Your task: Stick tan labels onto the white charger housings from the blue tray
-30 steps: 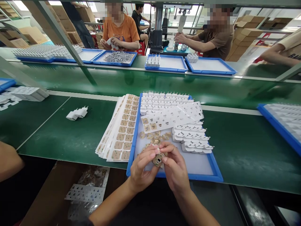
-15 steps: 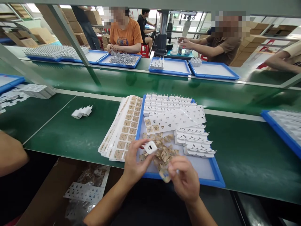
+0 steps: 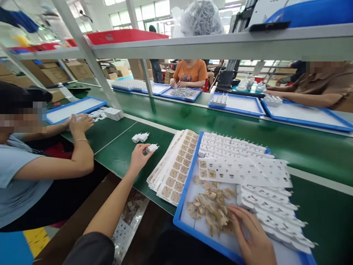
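Observation:
My left hand (image 3: 140,158) pinches a white plug charger (image 3: 151,148), its two pins pointing right, above the green bench left of the sticker sheets. Two more chargers (image 3: 140,137) lie together just beyond it. My right hand (image 3: 252,232) is over the blue-rimmed tray (image 3: 184,206), its fingers stretched out at the edge of a heap of brown peeled film pieces (image 3: 212,206); I see nothing held in it. White chargers (image 3: 234,143) stand in rows at the tray's back, and more rows (image 3: 273,209) sit on its right. A mostly used sticker sheet (image 3: 242,171) lies across them.
A stack of brown sticker sheets (image 3: 179,165) lies against the tray's left side. At left, a co-worker's hands (image 3: 79,123) work beside another tray (image 3: 77,106). Shelf posts (image 3: 93,62) and an overhead shelf (image 3: 165,49) cross the view. Trays (image 3: 237,105) line the far side.
My left hand has carried the charger away from the tray, leftward toward the two loose chargers. My right hand has let go of the film piece at the heap. The view has turned left and up.

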A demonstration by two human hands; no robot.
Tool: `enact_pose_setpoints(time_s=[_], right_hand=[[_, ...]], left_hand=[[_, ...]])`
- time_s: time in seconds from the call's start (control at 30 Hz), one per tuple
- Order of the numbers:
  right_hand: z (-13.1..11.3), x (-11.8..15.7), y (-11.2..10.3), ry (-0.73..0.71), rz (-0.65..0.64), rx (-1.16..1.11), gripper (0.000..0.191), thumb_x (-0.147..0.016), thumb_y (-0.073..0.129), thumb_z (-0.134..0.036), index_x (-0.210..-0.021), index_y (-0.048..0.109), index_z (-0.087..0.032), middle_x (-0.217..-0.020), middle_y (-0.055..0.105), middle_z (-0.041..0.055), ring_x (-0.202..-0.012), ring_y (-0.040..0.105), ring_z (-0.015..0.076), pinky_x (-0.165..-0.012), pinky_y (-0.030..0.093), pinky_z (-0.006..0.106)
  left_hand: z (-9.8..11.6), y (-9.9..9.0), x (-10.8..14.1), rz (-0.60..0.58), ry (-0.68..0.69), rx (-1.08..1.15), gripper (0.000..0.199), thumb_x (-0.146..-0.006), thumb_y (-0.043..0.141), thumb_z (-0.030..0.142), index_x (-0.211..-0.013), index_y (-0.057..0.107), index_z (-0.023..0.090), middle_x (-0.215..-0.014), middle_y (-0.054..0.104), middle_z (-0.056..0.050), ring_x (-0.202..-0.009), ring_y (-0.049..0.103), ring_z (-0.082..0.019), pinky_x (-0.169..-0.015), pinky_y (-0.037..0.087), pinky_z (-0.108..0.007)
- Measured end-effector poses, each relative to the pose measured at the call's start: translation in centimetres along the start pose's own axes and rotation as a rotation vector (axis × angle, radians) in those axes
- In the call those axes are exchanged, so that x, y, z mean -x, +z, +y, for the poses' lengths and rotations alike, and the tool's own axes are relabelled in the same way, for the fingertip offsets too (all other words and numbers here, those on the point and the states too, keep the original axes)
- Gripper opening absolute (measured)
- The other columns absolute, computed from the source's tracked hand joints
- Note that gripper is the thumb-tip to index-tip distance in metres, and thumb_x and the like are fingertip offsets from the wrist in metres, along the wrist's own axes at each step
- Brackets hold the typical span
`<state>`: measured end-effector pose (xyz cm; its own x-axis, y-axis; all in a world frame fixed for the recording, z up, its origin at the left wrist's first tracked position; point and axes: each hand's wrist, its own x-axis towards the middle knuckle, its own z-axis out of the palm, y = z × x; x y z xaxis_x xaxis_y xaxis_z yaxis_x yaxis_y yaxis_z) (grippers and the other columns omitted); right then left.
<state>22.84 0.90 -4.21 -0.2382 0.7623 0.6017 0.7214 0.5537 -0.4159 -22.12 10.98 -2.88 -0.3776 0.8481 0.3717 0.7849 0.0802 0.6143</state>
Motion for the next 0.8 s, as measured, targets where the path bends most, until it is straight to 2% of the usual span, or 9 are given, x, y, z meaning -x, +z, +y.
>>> enact_pose_setpoints(time_s=[0.2, 0.3, 0.4, 0.53, 0.6, 0.67, 0.73, 0.8], right_hand=[[0.2, -0.3, 0.0, -0.054, 0.022, 0.012, 0.026, -0.102, 0.050, -0.038, -0.110, 0.069, -0.024, -0.104, 0.075, 0.0044, -0.093, 0.074, 0.0205, -0.088, 0.055, 0.033], [-0.4, -0.2, -0.2, -0.029, 0.019, 0.033, 0.025, -0.102, 0.049, -0.038, -0.107, 0.070, -0.025, -0.101, 0.075, 0.0039, -0.090, 0.074, 0.0200, -0.084, 0.057, 0.032], [-0.9, -0.1, -0.4, 0.004, 0.007, 0.039, 0.022, -0.102, 0.050, -0.034, -0.106, 0.069, -0.025, -0.100, 0.075, 0.0035, -0.090, 0.074, 0.0197, -0.081, 0.059, 0.032], [-1.4, 0.2, -0.3, 0.042, 0.013, 0.024, 0.019, -0.101, 0.051, -0.028, -0.108, 0.068, -0.025, -0.100, 0.075, 0.0044, -0.092, 0.073, 0.0203, -0.080, 0.061, 0.032], [-1.7, 0.1, -0.3, 0.063, 0.012, 0.020, 0.018, -0.101, 0.051, -0.024, -0.110, 0.067, -0.025, -0.101, 0.074, 0.0051, -0.093, 0.073, 0.0205, -0.081, 0.061, 0.032], [-2.0, -0.5, -0.5, 0.058, 0.005, 0.012, 0.019, -0.100, 0.052, -0.021, -0.112, 0.066, -0.024, -0.102, 0.074, 0.0059, -0.094, 0.072, 0.0208, -0.082, 0.061, 0.033], [-2.4, -1.9, -0.7, 0.026, -0.015, -0.003, 0.020, -0.099, 0.052, -0.019, -0.113, 0.065, -0.023, -0.103, 0.074, 0.0069, -0.097, 0.071, 0.0216, -0.084, 0.061, 0.035], [-2.8, -3.9, -1.0, -0.007, -0.049, -0.016, 0.023, -0.099, 0.051, -0.017, -0.116, 0.064, -0.023, -0.106, 0.073, 0.0081, -0.099, 0.071, 0.0227, -0.086, 0.060, 0.037]], left_hand=[[-1.2, 1.9, -4.7, 0.020, 0.019, -0.259, 0.030, -0.084, 0.066, 0.030, -0.112, 0.070, 0.020, -0.116, 0.066, -0.012, -0.118, 0.056, -0.032, -0.103, 0.044, -0.046], [-1.2, 2.2, -5.8, 0.036, -0.016, -0.363, 0.031, -0.086, 0.063, 0.035, -0.111, 0.068, 0.017, -0.119, 0.064, -0.017, -0.121, 0.052, -0.037, -0.101, 0.040, -0.050], [-1.4, 1.7, -6.1, 0.049, -0.057, -0.430, 0.032, -0.088, 0.063, 0.035, -0.109, 0.067, 0.011, -0.119, 0.062, -0.020, -0.123, 0.050, -0.040, -0.100, 0.041, -0.053], [-1.1, 0.5, -6.3, 0.051, -0.082, -0.453, 0.036, -0.095, 0.063, 0.036, -0.123, 0.061, 0.014, -0.129, 0.060, -0.013, -0.118, 0.059, -0.030, -0.099, 0.051, -0.051], [-0.1, 0.3, -6.4, 0.028, -0.063, -0.423, 0.038, -0.096, 0.063, 0.036, -0.128, 0.059, 0.016, -0.132, 0.060, -0.012, -0.116, 0.061, -0.027, -0.098, 0.053, -0.050], [2.0, 0.8, -6.2, -0.054, 0.012, -0.350, 0.036, -0.095, 0.062, 0.033, -0.125, 0.061, 0.012, -0.126, 0.064, -0.013, -0.117, 0.061, -0.030, -0.100, 0.052, -0.048], [4.9, 2.1, -5.5, -0.203, 0.144, -0.245, 0.031, -0.094, 0.061, 0.032, -0.118, 0.067, 0.012, -0.117, 0.069, -0.012, -0.114, 0.061, -0.029, -0.101, 0.050, -0.042], [8.4, 3.9, -4.4, -0.374, 0.297, -0.131, 0.029, -0.093, 0.061, 0.037, -0.112, 0.071, 0.018, -0.112, 0.073, -0.006, -0.110, 0.063, -0.025, -0.099, 0.049, -0.036]])
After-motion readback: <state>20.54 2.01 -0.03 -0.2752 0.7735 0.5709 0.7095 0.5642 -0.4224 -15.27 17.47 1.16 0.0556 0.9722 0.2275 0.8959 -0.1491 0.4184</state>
